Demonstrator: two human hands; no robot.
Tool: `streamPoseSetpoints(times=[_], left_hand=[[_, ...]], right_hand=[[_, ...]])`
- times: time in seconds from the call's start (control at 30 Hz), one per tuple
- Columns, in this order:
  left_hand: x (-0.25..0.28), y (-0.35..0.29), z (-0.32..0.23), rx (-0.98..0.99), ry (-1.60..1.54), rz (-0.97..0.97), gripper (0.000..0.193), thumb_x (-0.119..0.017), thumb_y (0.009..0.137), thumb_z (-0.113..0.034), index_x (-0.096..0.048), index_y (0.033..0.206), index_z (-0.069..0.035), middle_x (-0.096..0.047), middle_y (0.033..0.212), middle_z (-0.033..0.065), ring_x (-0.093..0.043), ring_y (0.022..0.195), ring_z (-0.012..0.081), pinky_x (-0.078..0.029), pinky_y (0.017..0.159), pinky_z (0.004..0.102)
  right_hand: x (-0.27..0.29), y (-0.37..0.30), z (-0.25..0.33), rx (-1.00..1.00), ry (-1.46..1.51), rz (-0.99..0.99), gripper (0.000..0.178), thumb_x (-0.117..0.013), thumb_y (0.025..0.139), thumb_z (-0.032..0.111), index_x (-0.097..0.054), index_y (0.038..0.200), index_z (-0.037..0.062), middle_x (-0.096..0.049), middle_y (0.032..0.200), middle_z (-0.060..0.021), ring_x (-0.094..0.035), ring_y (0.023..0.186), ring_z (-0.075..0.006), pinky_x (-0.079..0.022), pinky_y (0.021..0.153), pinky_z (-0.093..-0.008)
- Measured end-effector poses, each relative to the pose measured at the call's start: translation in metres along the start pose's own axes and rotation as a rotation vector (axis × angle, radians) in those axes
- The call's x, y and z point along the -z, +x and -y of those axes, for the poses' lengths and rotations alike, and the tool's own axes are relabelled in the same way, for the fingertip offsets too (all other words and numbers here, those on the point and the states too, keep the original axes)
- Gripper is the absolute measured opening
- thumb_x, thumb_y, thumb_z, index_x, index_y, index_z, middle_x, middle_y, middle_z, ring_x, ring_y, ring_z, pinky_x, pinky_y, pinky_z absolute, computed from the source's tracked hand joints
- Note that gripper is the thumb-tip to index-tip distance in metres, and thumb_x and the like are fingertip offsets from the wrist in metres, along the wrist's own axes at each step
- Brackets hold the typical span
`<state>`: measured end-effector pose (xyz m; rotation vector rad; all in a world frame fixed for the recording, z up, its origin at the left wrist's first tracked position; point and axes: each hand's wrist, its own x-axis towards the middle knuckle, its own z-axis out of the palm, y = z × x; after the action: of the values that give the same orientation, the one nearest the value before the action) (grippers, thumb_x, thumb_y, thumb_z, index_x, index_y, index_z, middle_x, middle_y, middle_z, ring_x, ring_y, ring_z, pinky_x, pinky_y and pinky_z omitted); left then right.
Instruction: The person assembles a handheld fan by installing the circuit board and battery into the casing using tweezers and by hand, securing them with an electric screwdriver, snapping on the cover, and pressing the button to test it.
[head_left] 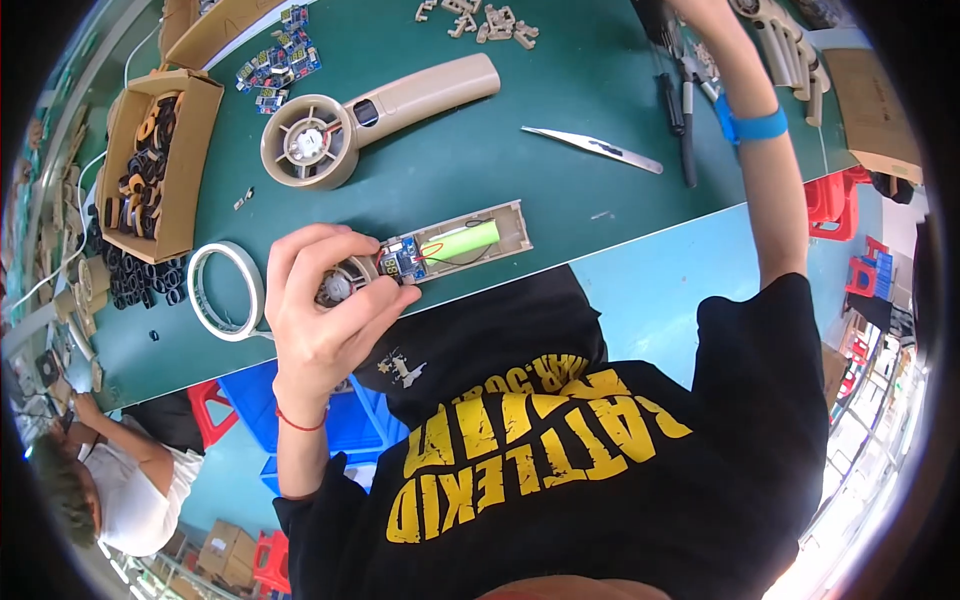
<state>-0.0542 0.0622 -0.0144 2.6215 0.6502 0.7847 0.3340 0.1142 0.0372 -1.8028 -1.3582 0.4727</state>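
My left hand (330,290) grips the round head of an opened handheld fan (515,232) near the table's front edge. Its beige handle points right and holds a green battery cell (465,241), thin wires and a small blue circuit board (402,262) by my fingertips. My right arm stretches to the far right, where my right hand (697,12) is cut off by the picture's edge beside dark-handled tools; its fingers are hidden. A screwdriver (670,108) lies below that hand. Tweezers (595,148) rest between the two hands.
Behind my left hand lies another beige fan (425,92). A cardboard box of black and orange rings (190,180) and a white tape roll (196,300) are at left. Blue circuit boards (280,65) and beige plastic pieces (505,28) lie farther back. Another person (140,490) sits lower left.
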Motion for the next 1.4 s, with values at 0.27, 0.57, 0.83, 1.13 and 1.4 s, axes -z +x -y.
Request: streamPoseSetpoints(times=[0.27, 0.57, 0.83, 1.13, 1.4], left_hand=[[-0.001, 0.003, 0.002, -0.021, -0.031, -0.018, 0.028, -0.09, 0.056, -0.015, -0.069, 0.074, -0.015, -0.067, 0.107, 0.0055, -0.061, 0.099, 0.0295, -0.054, 0.077, 0.0387], [-0.003, -0.003, 0.003, 0.015, -0.051, -0.026, 0.03, -0.089, 0.052, -0.012, -0.073, 0.076, -0.018, -0.064, 0.105, 0.0043, -0.061, 0.097, 0.028, -0.053, 0.077, 0.0365], [-0.002, -0.008, 0.004, 0.021, -0.059, -0.089, 0.032, -0.089, 0.052, -0.012, -0.074, 0.079, -0.021, -0.059, 0.105, 0.0064, -0.059, 0.099, 0.0295, -0.051, 0.081, 0.0417], [0.0, -0.005, -0.001, 0.012, -0.012, -0.016, 0.031, -0.09, 0.055, -0.012, -0.07, 0.077, -0.02, -0.061, 0.107, 0.0064, -0.057, 0.1, 0.0315, -0.054, 0.081, 0.0428], [0.001, 0.003, -0.005, 0.042, -0.017, 0.033, 0.028, -0.088, 0.056, -0.009, -0.069, 0.077, -0.015, -0.064, 0.105, 0.0062, -0.059, 0.097, 0.0311, -0.05, 0.079, 0.0415]], right_hand=[[-0.019, -0.053, 0.016, 0.647, -0.493, -0.466, 0.035, -0.071, 0.087, 0.016, -0.061, 0.118, 0.0013, -0.065, 0.1, -0.0157, -0.064, 0.095, -0.031, -0.05, 0.087, -0.0341], [-0.106, -0.134, 0.041, 0.865, 0.009, 0.583, 0.019, -0.072, 0.088, 0.026, -0.066, 0.101, 0.0132, -0.058, 0.093, -0.0027, -0.06, 0.092, -0.0219, -0.047, 0.078, -0.0363], [-0.107, -0.112, 0.055, 0.908, -0.031, 0.746, 0.018, -0.071, 0.086, 0.029, -0.067, 0.094, 0.0139, -0.06, 0.079, -0.0015, -0.064, 0.083, -0.0214, -0.049, 0.072, -0.0367], [-0.107, -0.131, 0.047, 0.886, -0.122, 0.66, 0.023, -0.072, 0.087, 0.033, -0.065, 0.106, 0.022, -0.056, 0.083, 0.003, -0.057, 0.082, -0.0166, -0.046, 0.069, -0.0305], [-0.075, -0.149, 0.029, 0.708, -0.064, 0.402, 0.029, -0.072, 0.088, 0.028, -0.066, 0.114, 0.017, -0.062, 0.093, -0.0013, -0.061, 0.091, -0.0211, -0.049, 0.076, -0.0363]])
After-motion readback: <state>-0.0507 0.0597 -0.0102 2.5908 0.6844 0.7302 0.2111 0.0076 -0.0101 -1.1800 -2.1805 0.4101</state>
